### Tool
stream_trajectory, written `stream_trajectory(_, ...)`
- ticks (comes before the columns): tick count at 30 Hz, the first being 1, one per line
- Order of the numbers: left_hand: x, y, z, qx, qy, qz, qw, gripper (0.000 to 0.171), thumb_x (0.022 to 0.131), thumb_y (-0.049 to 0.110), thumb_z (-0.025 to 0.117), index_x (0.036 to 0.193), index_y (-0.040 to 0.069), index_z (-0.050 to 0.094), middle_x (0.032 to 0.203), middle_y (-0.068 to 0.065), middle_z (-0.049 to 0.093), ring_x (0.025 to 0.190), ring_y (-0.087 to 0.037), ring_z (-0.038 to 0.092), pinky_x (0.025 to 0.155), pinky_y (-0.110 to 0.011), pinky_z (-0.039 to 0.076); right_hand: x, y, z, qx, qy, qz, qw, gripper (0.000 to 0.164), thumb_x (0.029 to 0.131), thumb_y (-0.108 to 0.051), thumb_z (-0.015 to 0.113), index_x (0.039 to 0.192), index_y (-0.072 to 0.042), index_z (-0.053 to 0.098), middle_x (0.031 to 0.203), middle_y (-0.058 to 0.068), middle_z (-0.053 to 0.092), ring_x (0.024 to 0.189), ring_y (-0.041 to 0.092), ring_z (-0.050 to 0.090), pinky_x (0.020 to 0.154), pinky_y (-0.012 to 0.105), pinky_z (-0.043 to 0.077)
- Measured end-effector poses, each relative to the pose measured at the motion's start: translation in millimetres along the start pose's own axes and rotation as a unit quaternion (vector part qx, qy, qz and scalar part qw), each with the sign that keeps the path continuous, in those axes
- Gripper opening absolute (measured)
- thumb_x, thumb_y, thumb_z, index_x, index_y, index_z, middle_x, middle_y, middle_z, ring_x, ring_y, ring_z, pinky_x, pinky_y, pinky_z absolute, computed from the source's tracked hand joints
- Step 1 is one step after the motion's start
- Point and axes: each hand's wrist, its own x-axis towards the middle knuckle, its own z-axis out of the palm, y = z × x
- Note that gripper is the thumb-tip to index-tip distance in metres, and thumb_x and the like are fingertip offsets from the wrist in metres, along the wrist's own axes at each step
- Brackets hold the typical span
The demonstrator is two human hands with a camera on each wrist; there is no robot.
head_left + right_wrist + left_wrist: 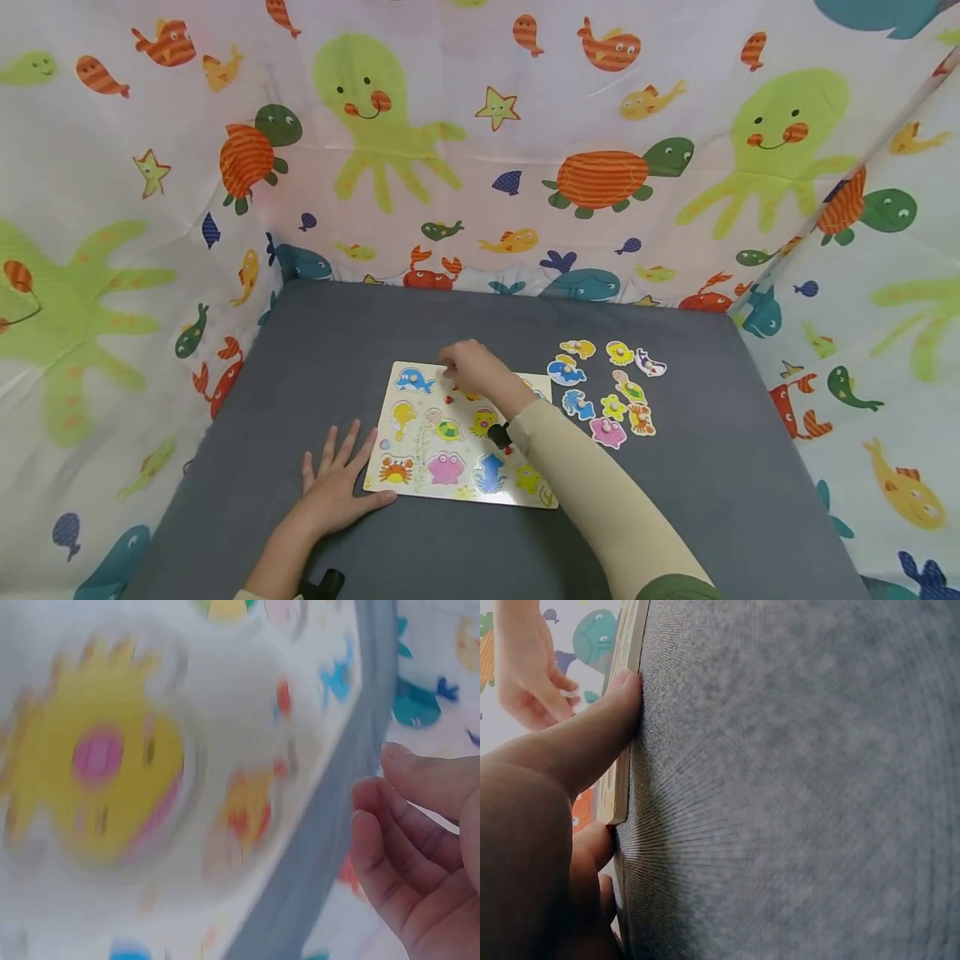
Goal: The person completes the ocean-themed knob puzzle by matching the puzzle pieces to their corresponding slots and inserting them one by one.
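A pale wooden puzzle board [465,494] with sea-animal pictures lies on the grey table. My left hand [333,492] is at its near left corner, fingers spread; in the left wrist view the thumb [604,724] touches the board's edge. My right hand [476,368] reaches across to the board's far edge and covers part of the top row. Its fingers curl loosely in the right wrist view, thumb apart from them, and nothing shows between. A yellow octopus [56,772] fills much of that view, blurred. The blue whale [412,381] is left of the right hand.
Right of the board lie several loose knobbed pieces, among them a blue whale piece [566,372], a turtle piece [630,388], a pink fish piece [607,432] and a crab piece [641,419]. A sea-animal printed curtain [450,83] stands behind the table [697,483] and along both sides.
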Motion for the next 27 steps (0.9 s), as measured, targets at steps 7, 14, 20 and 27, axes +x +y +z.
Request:
stream_trajectory(7, -2.0, 4.3, -6.7, 0.02, -0.025, -0.013, 0.9994, 0.115, 0.074, 0.085, 0.063, 0.163, 0.025, 0.021, 0.171, -0.01, 0.005, 0.155, -0.044, -0.01, 0.109, -0.08, -0.008, -28, 28, -24, 0.039, 0.043, 0.034, 0.998, 0.025, 0.099, -0.013, 0.067, 0.123, -0.007, 0.072, 0.112, 0.007, 0.073, 0.1, 0.021, 0.068, 0.088, 0.037, 0.058)
stream_trajectory(14, -3.8, 4.3, -4.5, 0.021, -0.03, -0.011, 0.9993, 0.114, 0.075, 0.083, 0.063, 0.163, 0.025, 0.02, 0.171, -0.01, 0.004, 0.154, -0.045, -0.011, 0.108, -0.081, -0.009, -51, 39, -35, 0.044, 0.077, 0.037, 0.995, 0.023, 0.098, -0.012, 0.068, 0.12, -0.006, 0.073, 0.108, 0.008, 0.073, 0.095, 0.02, 0.068, 0.084, 0.036, 0.059)
stream_trajectory(20, -4.6, 6.8, -3.7, 0.008, -0.014, -0.004, 0.9999, 0.112, 0.076, 0.079, 0.067, 0.163, 0.023, 0.023, 0.171, -0.012, 0.007, 0.155, -0.045, -0.01, 0.107, -0.082, -0.007, -70, 46, -47, 0.041, 0.108, 0.05, 0.992, 0.019, 0.097, -0.012, 0.069, 0.115, -0.008, 0.075, 0.105, 0.008, 0.074, 0.091, 0.02, 0.068, 0.083, 0.035, 0.059)
stream_trajectory(27, -5.4, 12.7, -7.3, 0.001, -0.018, -0.004, 0.9998, 0.11, 0.077, 0.076, 0.068, 0.163, 0.022, 0.023, 0.171, -0.012, 0.006, 0.155, -0.044, -0.011, 0.107, -0.081, -0.009, -98, 70, -65, 0.047, 0.122, 0.086, 0.988, 0.016, 0.096, -0.014, 0.07, 0.109, -0.007, 0.076, 0.1, 0.006, 0.073, 0.087, 0.019, 0.066, 0.081, 0.035, 0.059)
